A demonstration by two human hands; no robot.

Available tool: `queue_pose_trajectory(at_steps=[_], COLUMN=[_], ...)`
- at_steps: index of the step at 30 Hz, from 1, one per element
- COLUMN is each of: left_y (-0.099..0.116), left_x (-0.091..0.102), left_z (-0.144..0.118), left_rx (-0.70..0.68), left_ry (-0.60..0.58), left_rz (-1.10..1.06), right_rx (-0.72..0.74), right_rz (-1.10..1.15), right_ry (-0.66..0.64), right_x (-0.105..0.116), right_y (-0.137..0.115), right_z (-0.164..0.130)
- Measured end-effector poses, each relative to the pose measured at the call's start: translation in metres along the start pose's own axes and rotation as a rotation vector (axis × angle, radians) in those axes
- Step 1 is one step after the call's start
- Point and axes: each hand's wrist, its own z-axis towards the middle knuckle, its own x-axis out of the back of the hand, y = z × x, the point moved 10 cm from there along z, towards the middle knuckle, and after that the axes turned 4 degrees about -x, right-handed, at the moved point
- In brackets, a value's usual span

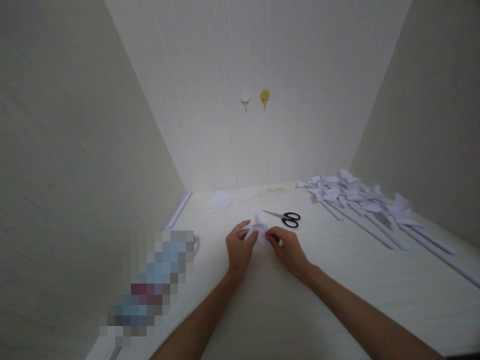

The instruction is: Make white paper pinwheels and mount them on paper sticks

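Pinching a small white folded paper piece (pixel 259 231) between both hands, we hold it just above the pale counter (pixel 262 300), near its middle. Our left hand (pixel 240 247) closes its grip on the piece's left edge, our right hand (pixel 288 247) on its right. The paper is creased, with one flap standing upward; no writing can be read on it. Just behind lie black-handled scissors (pixel 285 217); farther back, a white sheet (pixel 221 200). Well to the right, white paper pinwheels (pixel 360 200) lie in a row.
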Motion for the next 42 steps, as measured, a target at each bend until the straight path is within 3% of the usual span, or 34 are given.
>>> queue_pose_trajectory(at_steps=[11,28,42], left_y=[-0.004,-0.015,-0.010], left_x=[-0.006,0.000,-0.003], left_z=[-0.001,0.002,0.000], left_rx=[0.031,0.076,0.078], left_ry=[-0.048,0.004,-0.018], left_rz=[-0.086,-0.096,-0.085], right_rx=[-0.015,-0.004,-0.007], right_rz=[-0.013,-0.012,-0.013], right_ry=[0.035,0.048,0.049], right_x=[0.002,0.003,0.004], right_y=[0.001,0.001,0.002], right_z=[0.001,0.000,0.000])
